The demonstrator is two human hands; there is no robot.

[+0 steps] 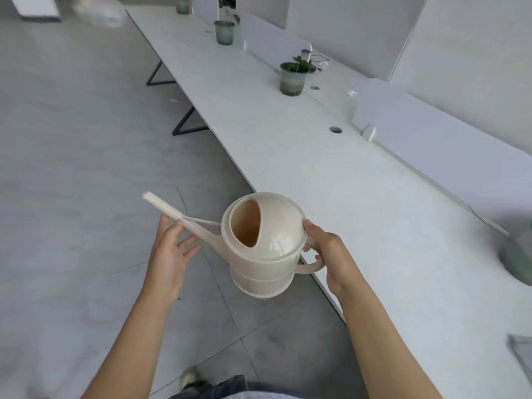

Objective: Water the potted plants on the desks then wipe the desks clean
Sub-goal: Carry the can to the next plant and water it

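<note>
A cream watering can [267, 249] hangs in the air beside the long white desk [316, 156], over the floor. My right hand [331, 251] grips its loop handle. My left hand [169, 254] is under the long spout with fingers spread, touching it from below. A green potted plant [293, 77] stands further along the desk, a second green pot [224, 32] beyond it and a third [182, 4] at the far end. Another green pot [518, 257] shows blurred at the right edge.
White divider panels [431, 125] run along the desk's back edge. Cable holes [335, 129] are set in the top. Black angled legs [187, 122] stand under the desk. A grey cloth [521, 352] lies at the lower right. Grey floor stretches to the left.
</note>
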